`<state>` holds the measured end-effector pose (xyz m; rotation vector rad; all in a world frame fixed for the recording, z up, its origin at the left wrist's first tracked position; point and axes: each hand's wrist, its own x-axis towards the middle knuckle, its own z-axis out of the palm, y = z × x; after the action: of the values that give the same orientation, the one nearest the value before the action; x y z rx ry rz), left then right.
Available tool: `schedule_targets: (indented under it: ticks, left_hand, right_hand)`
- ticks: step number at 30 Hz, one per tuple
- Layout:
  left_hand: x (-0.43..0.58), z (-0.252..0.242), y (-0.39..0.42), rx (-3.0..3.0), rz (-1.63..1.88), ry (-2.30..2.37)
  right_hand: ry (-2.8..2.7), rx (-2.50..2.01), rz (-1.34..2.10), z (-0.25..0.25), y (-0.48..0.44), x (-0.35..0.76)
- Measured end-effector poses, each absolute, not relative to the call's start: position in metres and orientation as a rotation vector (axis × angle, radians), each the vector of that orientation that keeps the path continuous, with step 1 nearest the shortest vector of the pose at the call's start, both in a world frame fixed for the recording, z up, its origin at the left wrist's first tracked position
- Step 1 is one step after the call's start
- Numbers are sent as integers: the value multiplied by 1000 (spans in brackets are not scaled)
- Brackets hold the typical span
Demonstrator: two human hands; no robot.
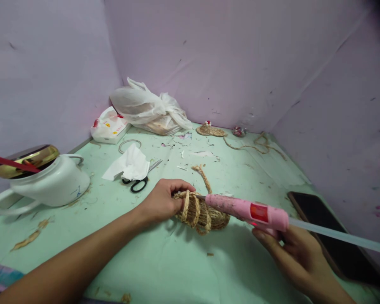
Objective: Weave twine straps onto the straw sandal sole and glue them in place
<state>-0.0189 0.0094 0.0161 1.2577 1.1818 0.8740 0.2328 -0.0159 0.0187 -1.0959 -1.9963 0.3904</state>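
My left hand (164,198) grips the near-left end of a small woven straw slipper (220,219), fingers closed around its edge. Bands of braided cord (196,211) cross over the slipper, and a loose braid end (202,175) sticks up behind it. In my right hand (299,253) is a pink hot glue gun (240,207), its small red light lit. A long clear glue stick (342,236) runs out of its back. The gun's nozzle points left and meets the braid close to my left fingertips; whether glue is coming out cannot be seen.
Black-handled scissors (139,184) lie partly under a crumpled tissue (129,162). At left stands a white mug (60,181); a phone (332,232) lies at right. Farther back are a tissue pack (109,128), plastic bag (145,105), finished-looking slipper (210,130) and loose twine (250,147).
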Motion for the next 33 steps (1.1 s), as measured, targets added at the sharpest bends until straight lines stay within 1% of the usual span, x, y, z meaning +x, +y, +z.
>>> schedule_targets:
  ticks: [7,13,22,27,33]
  left_hand:
    - [-19,19,10,1229,851,1195]
    - [-19,18,10,1235,859,1185]
    - [-20,16,9,1246,870,1174]
    - [-19,16,9,1207,864,1160]
    - [-18,15,10,1189,877,1146]
  right_hand:
    - [-2066,-1045,307,17,-15,235]
    - [-2114,-954,369,22,-13,230]
    - [-2161,-925,441,13,-15,238]
    - [-2231,-906,533,18,-15,237]
    - [-2278,-901,484,26,-15,236]
